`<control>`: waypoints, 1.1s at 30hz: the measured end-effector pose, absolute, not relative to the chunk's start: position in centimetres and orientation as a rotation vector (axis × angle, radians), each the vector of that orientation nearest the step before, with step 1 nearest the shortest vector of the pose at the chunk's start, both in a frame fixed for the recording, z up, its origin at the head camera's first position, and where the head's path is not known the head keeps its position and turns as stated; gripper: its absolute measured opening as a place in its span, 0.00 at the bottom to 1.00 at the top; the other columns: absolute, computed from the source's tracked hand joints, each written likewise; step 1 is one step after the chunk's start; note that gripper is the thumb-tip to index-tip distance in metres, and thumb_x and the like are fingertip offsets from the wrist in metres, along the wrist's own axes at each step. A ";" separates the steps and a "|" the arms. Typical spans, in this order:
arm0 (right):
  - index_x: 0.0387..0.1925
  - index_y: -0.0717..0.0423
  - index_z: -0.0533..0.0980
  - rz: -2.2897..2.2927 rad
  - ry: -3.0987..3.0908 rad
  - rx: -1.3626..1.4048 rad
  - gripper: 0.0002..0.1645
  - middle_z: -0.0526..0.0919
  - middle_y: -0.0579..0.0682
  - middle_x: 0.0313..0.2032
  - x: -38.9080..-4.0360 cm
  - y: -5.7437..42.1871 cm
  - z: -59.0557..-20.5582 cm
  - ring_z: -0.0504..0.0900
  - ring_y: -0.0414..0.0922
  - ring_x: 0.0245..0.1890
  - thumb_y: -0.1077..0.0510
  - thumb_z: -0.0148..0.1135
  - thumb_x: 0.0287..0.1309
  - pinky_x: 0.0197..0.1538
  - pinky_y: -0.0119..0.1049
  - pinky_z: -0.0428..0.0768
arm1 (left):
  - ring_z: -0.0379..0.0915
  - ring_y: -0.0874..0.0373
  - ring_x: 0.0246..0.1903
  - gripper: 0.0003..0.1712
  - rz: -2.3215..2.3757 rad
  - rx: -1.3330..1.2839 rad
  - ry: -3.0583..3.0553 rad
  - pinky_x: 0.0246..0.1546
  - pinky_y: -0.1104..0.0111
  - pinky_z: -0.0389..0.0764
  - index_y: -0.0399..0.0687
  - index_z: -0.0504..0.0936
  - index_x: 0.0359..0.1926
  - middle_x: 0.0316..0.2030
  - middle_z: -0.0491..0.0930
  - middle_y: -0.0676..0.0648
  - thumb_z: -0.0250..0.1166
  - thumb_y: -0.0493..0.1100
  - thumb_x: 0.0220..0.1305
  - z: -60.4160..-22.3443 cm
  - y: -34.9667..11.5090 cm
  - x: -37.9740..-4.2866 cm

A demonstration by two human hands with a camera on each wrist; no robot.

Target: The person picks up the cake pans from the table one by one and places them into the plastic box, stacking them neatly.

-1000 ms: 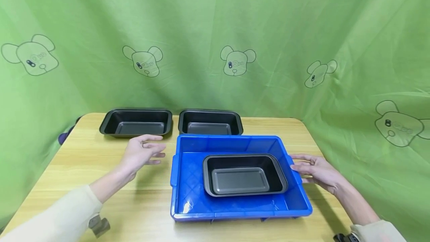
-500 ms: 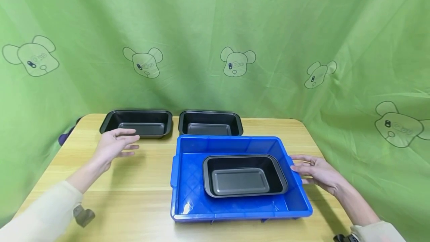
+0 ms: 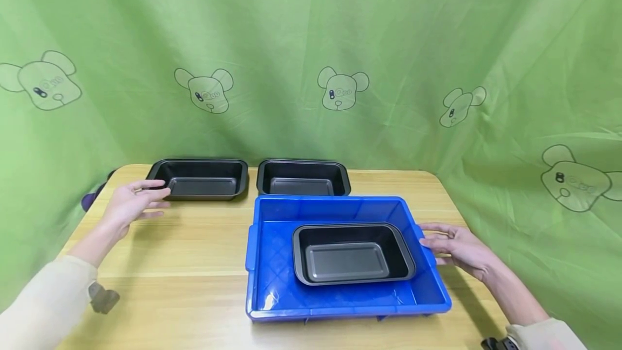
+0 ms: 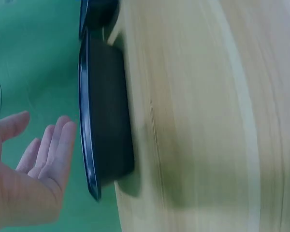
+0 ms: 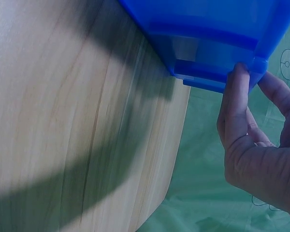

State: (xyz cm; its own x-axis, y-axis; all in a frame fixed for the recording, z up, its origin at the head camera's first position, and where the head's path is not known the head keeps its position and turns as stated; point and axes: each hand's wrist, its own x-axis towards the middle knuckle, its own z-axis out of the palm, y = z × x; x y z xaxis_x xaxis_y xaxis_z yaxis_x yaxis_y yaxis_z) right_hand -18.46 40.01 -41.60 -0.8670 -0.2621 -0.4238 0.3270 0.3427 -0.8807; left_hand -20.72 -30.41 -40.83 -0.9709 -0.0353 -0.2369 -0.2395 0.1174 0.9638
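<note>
My left hand (image 3: 130, 205) is at the near left corner of a black loaf pan (image 3: 204, 188), fingers spread and relaxed, with nothing in its grasp. In the left wrist view the fingertips are just beside the pan's rim (image 4: 85, 116). On the right, my right hand (image 3: 461, 247) grips the side rim of a shallow blue plastic bin (image 3: 277, 312), thumb over the edge and fingers on the outer wall. Inside this bin lies a second loaf pan (image 3: 347, 262), slightly off to the right. The right wrist view shows fingers (image 5: 239, 96) against the bin's handle ledge.
A third loaf pan (image 3: 303, 178) stands at the back of the wooden table (image 3: 194, 296), its front partly hidden by the bin's far wall. A green curtain (image 3: 291, 42) with bear-head drawings hangs behind and along both sides. Something dark purple (image 3: 88, 200) shows past the left edge.
My left hand has moved left, from beside the bin across the front of the left loaf pan to its left corner. My right hand, the bin and the pans have stayed put.
</note>
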 end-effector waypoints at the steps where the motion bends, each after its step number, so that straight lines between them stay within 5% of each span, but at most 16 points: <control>1: 0.77 0.66 0.61 -1.556 2.107 0.047 0.38 0.91 0.39 0.48 -18.5 40.1 -41.6 0.90 0.39 0.48 0.56 0.63 0.74 0.54 0.41 0.92 | 0.89 0.69 0.34 0.16 1.982 -0.279 2.214 0.42 0.72 0.92 0.53 0.74 0.57 0.31 0.89 0.68 0.68 0.44 0.74 -40.9 -30.8 -20.8; 7: 0.77 0.66 0.60 -1.553 2.112 0.045 0.38 0.91 0.39 0.48 -18.4 40.1 -41.5 0.90 0.39 0.48 0.56 0.63 0.74 0.54 0.41 0.92 | 0.90 0.68 0.33 0.14 2.040 -0.297 2.190 0.40 0.72 0.92 0.55 0.75 0.54 0.30 0.90 0.65 0.69 0.43 0.73 -41.5 -33.1 -21.4; 11: 0.77 0.65 0.61 -1.556 2.105 0.037 0.37 0.91 0.40 0.48 -18.4 40.0 -41.5 0.90 0.39 0.48 0.57 0.62 0.75 0.54 0.40 0.92 | 0.90 0.68 0.33 0.22 1.993 -0.331 2.227 0.43 0.70 0.92 0.47 0.73 0.64 0.30 0.89 0.68 0.68 0.43 0.74 -42.1 -34.6 -21.4; 16: 0.76 0.64 0.63 -1.577 2.080 0.026 0.34 0.91 0.40 0.47 -18.5 40.0 -41.7 0.91 0.39 0.48 0.58 0.60 0.76 0.53 0.40 0.92 | 0.89 0.70 0.34 0.41 1.906 -0.371 2.267 0.45 0.69 0.92 0.29 0.55 0.79 0.30 0.87 0.73 0.63 0.42 0.77 -43.3 -36.1 -21.3; 20: 0.76 0.65 0.62 -1.574 2.084 0.030 0.35 0.92 0.40 0.47 -18.6 40.1 -41.7 0.91 0.40 0.47 0.58 0.60 0.76 0.53 0.40 0.92 | 0.90 0.69 0.34 0.44 1.908 -0.405 2.257 0.46 0.69 0.92 0.27 0.47 0.80 0.28 0.86 0.73 0.61 0.42 0.78 -44.3 -37.0 -21.3; 26: 0.77 0.66 0.61 -1.568 2.090 0.029 0.36 0.92 0.41 0.47 -18.6 40.2 -41.8 0.90 0.39 0.48 0.58 0.60 0.76 0.53 0.40 0.92 | 0.90 0.66 0.33 0.40 2.041 -0.439 2.133 0.44 0.68 0.92 0.31 0.52 0.79 0.29 0.88 0.69 0.62 0.37 0.77 -45.5 -38.1 -21.4; 33: 0.77 0.66 0.60 -1.566 2.096 0.020 0.37 0.91 0.40 0.47 -18.6 40.2 -41.8 0.90 0.39 0.48 0.57 0.60 0.76 0.54 0.40 0.92 | 0.91 0.65 0.33 0.21 2.220 -0.435 1.999 0.43 0.69 0.92 0.54 0.72 0.65 0.30 0.90 0.64 0.60 0.33 0.77 -46.0 -38.4 -22.1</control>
